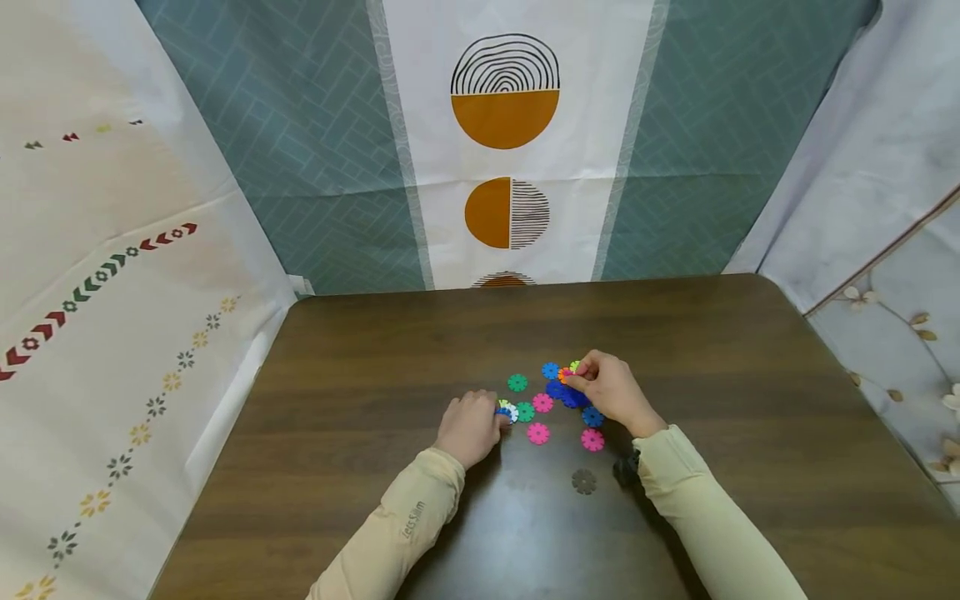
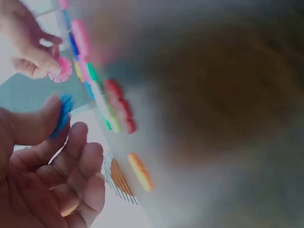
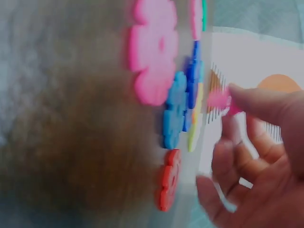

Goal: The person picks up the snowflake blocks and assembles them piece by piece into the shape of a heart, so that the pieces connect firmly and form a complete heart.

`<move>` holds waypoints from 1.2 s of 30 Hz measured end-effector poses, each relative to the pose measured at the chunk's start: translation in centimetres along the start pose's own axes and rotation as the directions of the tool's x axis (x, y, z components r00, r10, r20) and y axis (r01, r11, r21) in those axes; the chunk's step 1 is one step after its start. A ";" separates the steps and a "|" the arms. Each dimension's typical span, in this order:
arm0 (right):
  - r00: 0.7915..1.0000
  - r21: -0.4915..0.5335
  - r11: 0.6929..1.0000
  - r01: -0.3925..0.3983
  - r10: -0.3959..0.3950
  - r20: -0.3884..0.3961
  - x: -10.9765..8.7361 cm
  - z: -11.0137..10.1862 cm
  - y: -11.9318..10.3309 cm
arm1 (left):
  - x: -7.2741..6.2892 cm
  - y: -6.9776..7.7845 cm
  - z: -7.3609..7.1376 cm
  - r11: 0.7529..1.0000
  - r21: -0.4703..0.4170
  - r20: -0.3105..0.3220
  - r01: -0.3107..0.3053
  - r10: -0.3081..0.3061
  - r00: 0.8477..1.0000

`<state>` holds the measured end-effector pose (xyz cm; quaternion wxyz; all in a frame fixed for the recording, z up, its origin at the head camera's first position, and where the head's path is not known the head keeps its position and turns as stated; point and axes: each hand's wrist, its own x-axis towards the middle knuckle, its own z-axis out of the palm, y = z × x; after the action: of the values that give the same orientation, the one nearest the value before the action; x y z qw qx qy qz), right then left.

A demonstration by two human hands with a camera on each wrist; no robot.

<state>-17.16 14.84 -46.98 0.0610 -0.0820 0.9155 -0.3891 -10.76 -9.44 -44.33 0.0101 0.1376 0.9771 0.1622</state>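
- Left hand [image 1: 468, 427], just below centre of the head view: thumb and forefinger pinch a blue piece [image 2: 62, 116], other fingers loosely bent.
- Right hand [image 1: 611, 392], right of centre, pinches a pink piece [image 2: 61, 70].
- Loose pieces [image 1: 542, 403] lie near both hands, on a brown table [image 1: 360, 350].
- Teal-and-white cloth [image 1: 322, 125] hangs across the top.

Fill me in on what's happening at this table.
A person's left hand pinches a blue flower-shaped disc, while the right hand pinches a pink disc. The two held discs are apart. Other discs in several colors lie on the brown table, between and near the hands, with a grey disc apart from the rest.
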 end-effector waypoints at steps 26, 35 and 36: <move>0.953 0.346 0.895 0.281 -0.217 -0.212 -4.0 -1.2 -8.6 | 2.9 2.8 -3.6 0.415 -0.897 0.068 0.151 -0.208 0.976; 0.917 0.296 0.880 0.371 -0.296 -0.269 -2.0 -0.2 -6.5 | 3.4 3.0 -4.1 0.430 -0.895 0.032 0.116 -0.198 0.980; 0.909 0.284 0.878 0.386 -0.310 -0.279 -2.0 -0.1 -6.5 | 3.4 3.0 -4.1 0.430 -0.895 0.033 0.118 -0.200 0.979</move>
<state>-14.59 10.83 -42.08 -0.1013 -0.1902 0.8075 -0.5491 -13.52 -7.10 -39.41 0.0578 0.0126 0.7533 0.6550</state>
